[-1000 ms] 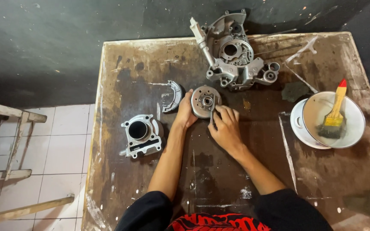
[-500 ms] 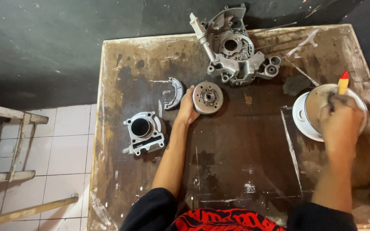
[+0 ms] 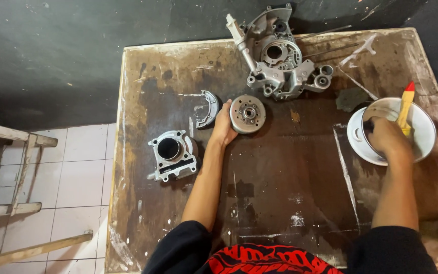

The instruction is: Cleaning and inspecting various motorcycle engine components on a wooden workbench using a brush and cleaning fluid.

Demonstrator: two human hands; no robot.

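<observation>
My left hand [image 3: 223,127] rests on the stained wooden table [image 3: 280,203], fingers curled against the left edge of a round metal disc [image 3: 248,113] that lies flat. Off to the right, my right hand [image 3: 387,138] reaches into a white bowl [image 3: 428,133] and is closed around the lower part of a paintbrush [image 3: 406,104]. The brush's yellow handle with a red tip sticks up past my fingers; its bristles are hidden under the hand.
A grey metal engine casing [image 3: 280,56] lies at the table's far edge, thin rods [image 3: 330,38] beside it. A cylinder block [image 3: 172,152] and a curved metal shoe [image 3: 210,105] lie left of my arm. Wooden frames [image 3: 6,137] stand over the tiled floor at left.
My right hand left the round disc, swung right to the white bowl and closed on the brush there. My left hand has stayed on the disc.
</observation>
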